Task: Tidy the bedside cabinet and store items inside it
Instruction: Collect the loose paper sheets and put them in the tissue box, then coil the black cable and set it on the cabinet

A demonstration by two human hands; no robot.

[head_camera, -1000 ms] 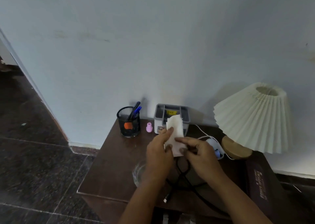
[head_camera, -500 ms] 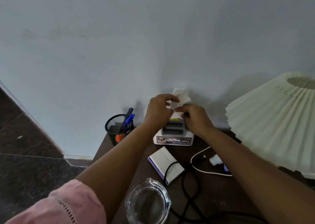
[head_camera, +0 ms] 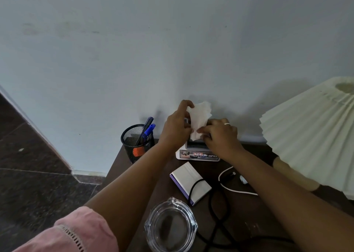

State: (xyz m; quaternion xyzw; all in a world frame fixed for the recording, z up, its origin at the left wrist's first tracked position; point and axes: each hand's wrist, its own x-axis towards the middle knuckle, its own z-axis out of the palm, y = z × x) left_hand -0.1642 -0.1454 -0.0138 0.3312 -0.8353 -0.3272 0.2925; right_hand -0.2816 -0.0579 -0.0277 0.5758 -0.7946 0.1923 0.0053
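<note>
Tissue pinched between left hand and right hand, held upright over small grey box at back of tabletop, beside mesh pen cup.

The dark wooden cabinet top bears a mesh pen holder, white box, glass ashtray, cables and lamp.

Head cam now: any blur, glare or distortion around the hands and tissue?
Head view: the hands and tissue look reasonably sharp; wide-angle stretch shows at the edges, on the lampshade and pink sleeve; dim, soft light, with faint shadows on the wall; mild reflections on the glass dish.
</note>
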